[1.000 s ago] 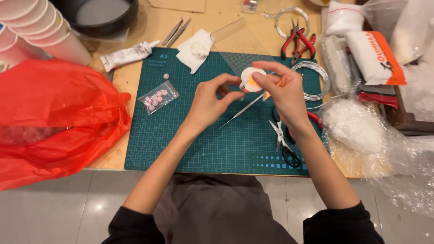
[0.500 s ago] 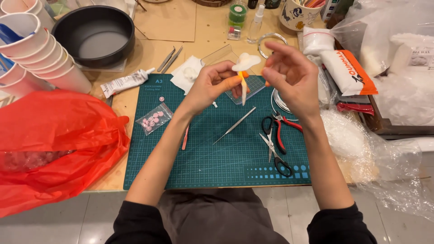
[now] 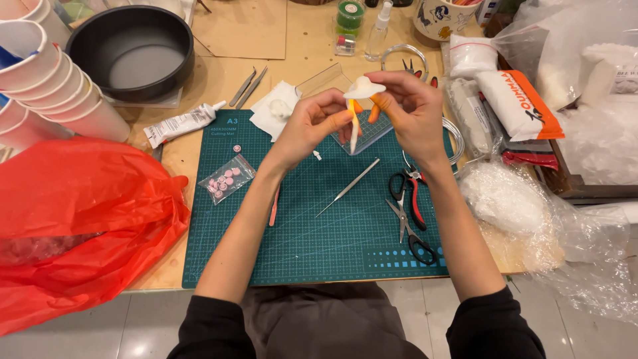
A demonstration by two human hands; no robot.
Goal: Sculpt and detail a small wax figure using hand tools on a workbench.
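Both of my hands are raised above the green cutting mat point(image 3: 319, 233). Between them is a small white clay piece point(image 3: 363, 87) with an orange part and a thin white stem hanging down. My left hand point(image 3: 309, 126) pinches it from the left at the stem. My right hand point(image 3: 412, 110) grips it from the right with the fingertips at the orange part. Below the hands, a metal needle tool point(image 3: 348, 187) lies on the mat, and a small clear bag of pink beads point(image 3: 226, 178) lies at the mat's left.
Scissors point(image 3: 407, 229) and red-handled pliers point(image 3: 412, 193) lie on the mat's right. A red plastic bag point(image 3: 73, 219) is at left, stacked paper cups point(image 3: 46, 80) and a dark round pan point(image 3: 129, 53) at back left. A white tube point(image 3: 181, 124), tweezers point(image 3: 247, 86), wire coil point(image 3: 455, 136) and plastic bags point(image 3: 551, 199) surround the mat.
My hands have risen from the mat with the white and orange piece. It is now held higher with a stem hanging down. The view has tilted up toward the back of the table.
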